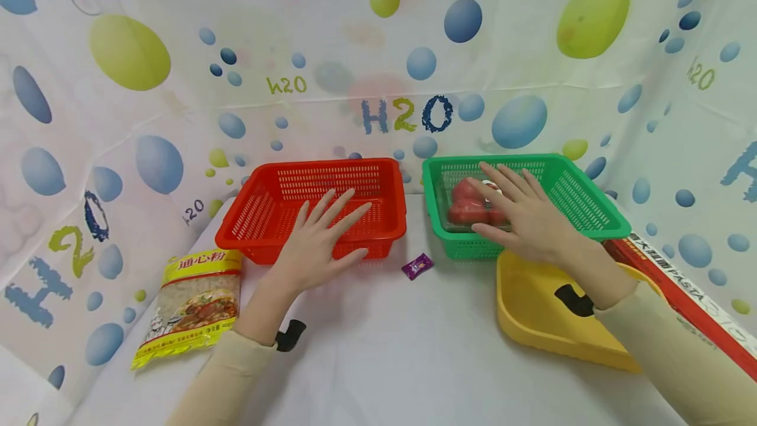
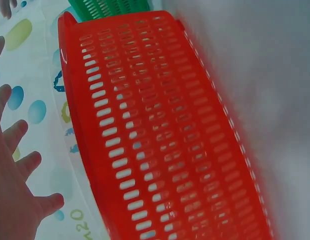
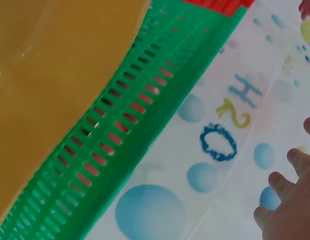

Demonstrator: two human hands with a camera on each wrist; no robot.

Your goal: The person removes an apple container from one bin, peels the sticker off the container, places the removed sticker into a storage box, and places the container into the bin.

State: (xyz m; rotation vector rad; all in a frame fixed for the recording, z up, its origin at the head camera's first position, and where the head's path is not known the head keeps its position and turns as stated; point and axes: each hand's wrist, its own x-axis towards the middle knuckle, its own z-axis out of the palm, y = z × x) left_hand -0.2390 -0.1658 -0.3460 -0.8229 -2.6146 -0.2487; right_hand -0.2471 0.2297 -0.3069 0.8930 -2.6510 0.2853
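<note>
In the head view my left hand (image 1: 316,248) is held with fingers spread, overlapping the front of a red plastic basket (image 1: 269,242). My right hand (image 1: 526,215), also spread, overlaps a green plastic basket (image 1: 591,209). Neither hand holds anything. Inside the green basket sits a clear pack of red round fruit (image 1: 467,210), partly covered by the right fingers. The left wrist view shows the slotted side of the red basket (image 2: 160,125) beside the spread fingers. In the right wrist view the right hand (image 3: 292,200) appears at the edge, apart from the green basket (image 3: 130,135).
A small purple packet (image 1: 417,266) lies between the baskets. On the left is a yellow-and-clear bag of pasta (image 1: 192,304). A yellow tub (image 1: 556,311) stands under the right forearm, with a red PASTA box (image 1: 698,301) beside it. Printed cloth (image 1: 331,123) hangs behind.
</note>
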